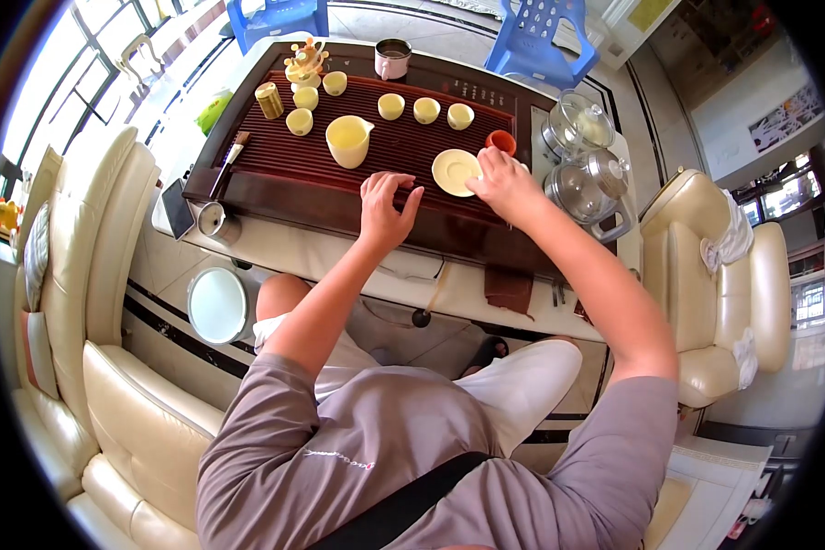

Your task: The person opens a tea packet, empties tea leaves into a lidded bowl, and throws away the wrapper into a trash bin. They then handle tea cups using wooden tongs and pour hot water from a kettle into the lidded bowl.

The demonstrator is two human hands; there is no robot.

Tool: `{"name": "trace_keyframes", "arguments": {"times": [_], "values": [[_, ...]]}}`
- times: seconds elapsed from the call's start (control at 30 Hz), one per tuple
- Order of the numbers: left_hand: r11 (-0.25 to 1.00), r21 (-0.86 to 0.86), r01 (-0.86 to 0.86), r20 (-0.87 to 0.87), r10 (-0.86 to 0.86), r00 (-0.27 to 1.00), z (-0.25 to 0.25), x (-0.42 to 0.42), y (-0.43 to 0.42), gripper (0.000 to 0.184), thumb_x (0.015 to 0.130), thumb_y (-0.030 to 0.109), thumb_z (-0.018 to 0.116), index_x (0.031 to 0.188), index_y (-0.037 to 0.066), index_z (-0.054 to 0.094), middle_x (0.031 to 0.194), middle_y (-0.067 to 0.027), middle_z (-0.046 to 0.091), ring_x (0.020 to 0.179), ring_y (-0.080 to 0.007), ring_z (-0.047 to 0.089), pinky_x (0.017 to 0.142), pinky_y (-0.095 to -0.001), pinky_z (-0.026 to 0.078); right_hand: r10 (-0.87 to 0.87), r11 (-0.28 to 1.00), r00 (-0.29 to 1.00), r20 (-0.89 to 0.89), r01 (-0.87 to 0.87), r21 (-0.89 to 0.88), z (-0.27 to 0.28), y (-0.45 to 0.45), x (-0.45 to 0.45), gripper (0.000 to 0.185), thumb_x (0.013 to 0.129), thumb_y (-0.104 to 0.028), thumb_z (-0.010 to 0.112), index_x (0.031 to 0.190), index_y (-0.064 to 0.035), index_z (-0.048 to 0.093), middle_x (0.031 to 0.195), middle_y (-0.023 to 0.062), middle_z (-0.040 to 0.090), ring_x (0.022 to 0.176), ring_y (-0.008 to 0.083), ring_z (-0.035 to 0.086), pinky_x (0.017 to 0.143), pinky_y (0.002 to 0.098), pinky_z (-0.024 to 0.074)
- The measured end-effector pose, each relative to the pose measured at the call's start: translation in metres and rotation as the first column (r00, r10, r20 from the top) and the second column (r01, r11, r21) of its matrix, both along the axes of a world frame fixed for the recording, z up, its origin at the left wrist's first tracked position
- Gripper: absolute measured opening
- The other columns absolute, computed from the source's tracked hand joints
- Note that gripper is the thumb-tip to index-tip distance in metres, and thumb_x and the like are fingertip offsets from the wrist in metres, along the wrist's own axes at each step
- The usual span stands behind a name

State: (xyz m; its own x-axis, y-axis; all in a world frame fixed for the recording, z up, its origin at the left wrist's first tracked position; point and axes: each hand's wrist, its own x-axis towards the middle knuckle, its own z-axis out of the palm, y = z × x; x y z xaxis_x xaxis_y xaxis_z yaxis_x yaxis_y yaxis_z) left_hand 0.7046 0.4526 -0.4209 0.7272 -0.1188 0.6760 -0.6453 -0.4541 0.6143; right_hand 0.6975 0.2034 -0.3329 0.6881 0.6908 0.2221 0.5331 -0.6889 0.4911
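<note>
My left hand [390,206] rests at the front edge of the dark slatted tea tray [284,156], fingers apart and holding nothing. My right hand [506,186] is closed at the right rim of a pale yellow saucer [453,172]; what its fingers grip, if anything, is hidden. Just behind that hand is a small red-orange cup [500,141]. A pale yellow pitcher [348,142] stands behind my left hand. Several small yellow cups, among them one at the right [460,115] and one at the left [300,121], stand on the tray.
Glass kettles [582,188] stand right of the tray. A pink mug [392,60], figurine [306,62], gold tin [269,100] and brush [232,160] lie around the tray. In front are a metal cup [217,224], brown cloth [508,290] and round bin [217,305].
</note>
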Motion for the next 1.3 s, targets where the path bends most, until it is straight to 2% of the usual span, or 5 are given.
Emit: {"name": "trace_keyframes", "arguments": {"times": [0.73, 0.87, 0.93, 1.07, 1.3], "values": [[0.999, -0.042, -0.009, -0.016, 0.008, 1.0, -0.002, 0.001, -0.002, 0.019, 0.086, 0.018, 0.073, 0.1, 0.008, 0.067, 0.089, -0.0035, 0.067, 0.095, -0.0257, 0.061, 0.095, -0.0411, 0.041, -0.194, 0.046, 0.95, -0.243, 0.256, 0.966, 0.042, -0.007, -0.02, 0.049, 0.07, -0.032, 0.086, 0.103, -0.0091, 0.057, 0.106, 0.0164, 0.059, 0.105, 0.0347, 0.055, 0.092, 0.0458, 0.0451], [1.0, -0.011, 0.005, 0.01, -0.005, 1.0, -0.001, -0.002, -0.002, 0.018, 0.087, 0.018, 0.072, 0.1, 0.007, 0.066, 0.089, -0.0033, 0.067, 0.095, -0.0256, 0.061, 0.094, -0.0416, 0.041, -0.224, 0.484, 0.95, -0.219, 0.303, 0.821, 0.018, 0.0, -0.021, 0.052, 0.067, -0.033, 0.086, 0.101, -0.0064, 0.057, 0.099, 0.0162, 0.061, 0.093, 0.0335, 0.059, 0.085, 0.0475, 0.0468], [1.0, -0.01, -0.01, 0.03, 0.01, 1.0, 0.0, 0.003, -0.002, 0.017, 0.088, 0.018, 0.071, 0.1, 0.007, 0.066, 0.089, -0.0032, 0.067, 0.095, -0.0255, 0.061, 0.093, -0.0417, 0.041, -0.149, 0.007, 0.907, -0.395, 0.4, 0.916, 0.039, 0.001, -0.025, 0.048, 0.066, -0.032, 0.086, 0.098, -0.0077, 0.058, 0.1, 0.0166, 0.061, 0.094, 0.0352, 0.058, 0.089, 0.0463, 0.047], [1.0, -0.014, -0.009, 0.002, 0.009, 1.0, -0.002, -0.003, -0.003, 0.018, 0.088, 0.019, 0.071, 0.101, 0.007, 0.066, 0.09, -0.0034, 0.068, 0.096, -0.0262, 0.062, 0.093, -0.0417, 0.042, -0.225, 0.506, 0.959, -0.172, 0.266, 0.821, 0.015, 0.004, -0.025, 0.051, 0.065, -0.031, 0.087, 0.099, -0.0061, 0.058, 0.092, 0.0168, 0.063, 0.086, 0.0336, 0.061, 0.084, 0.0459, 0.0505], [0.999, -0.035, 0.01, 0.009, -0.009, 1.0, 0.001, -0.001, -0.003, 0.019, 0.087, 0.017, 0.072, 0.101, 0.007, 0.066, 0.089, -0.0038, 0.068, 0.095, -0.0273, 0.061, 0.093, -0.0413, 0.042, -0.277, 0.393, 0.902, -0.332, 0.422, 0.817, 0.024, -0.005, -0.023, 0.053, 0.064, -0.032, 0.086, 0.102, -0.0088, 0.058, 0.1, 0.017, 0.062, 0.098, 0.0383, 0.058, 0.088, 0.048, 0.0482]]}}
